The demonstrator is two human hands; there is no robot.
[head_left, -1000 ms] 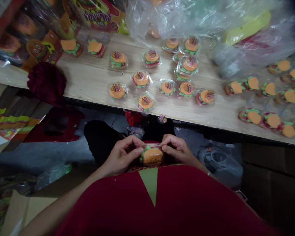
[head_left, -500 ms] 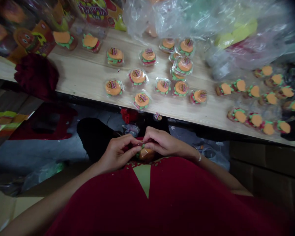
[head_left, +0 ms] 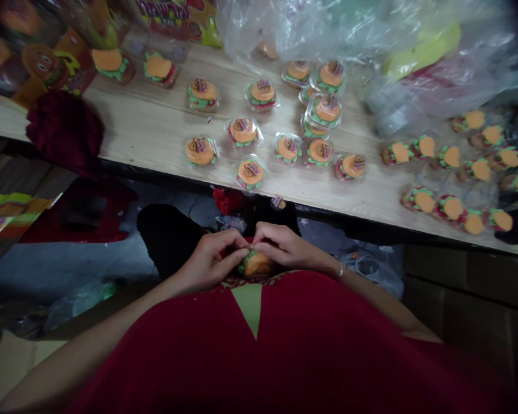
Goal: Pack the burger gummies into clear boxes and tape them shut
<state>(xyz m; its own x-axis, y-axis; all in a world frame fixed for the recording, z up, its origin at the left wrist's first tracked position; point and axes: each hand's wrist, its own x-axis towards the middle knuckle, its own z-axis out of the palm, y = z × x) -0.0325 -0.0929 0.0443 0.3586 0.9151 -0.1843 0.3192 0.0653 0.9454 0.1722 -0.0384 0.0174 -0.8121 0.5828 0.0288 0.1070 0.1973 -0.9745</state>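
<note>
Both the left hand and right hand pinch a burger candy below the cluttered wooden table.

An orange-and-green burger-shaped candy sits pinched between both hands, close above the lap.

Dim, soft motion blur; dark vignetted corners, edges warped.

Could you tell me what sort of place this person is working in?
Probably a small packing workshop for sweets. Many burger-shaped candies in clear packs lie spread on a wooden table, with printed burger boxes and plastic bags behind. The left hand and right hand hold one burger candy.
</note>
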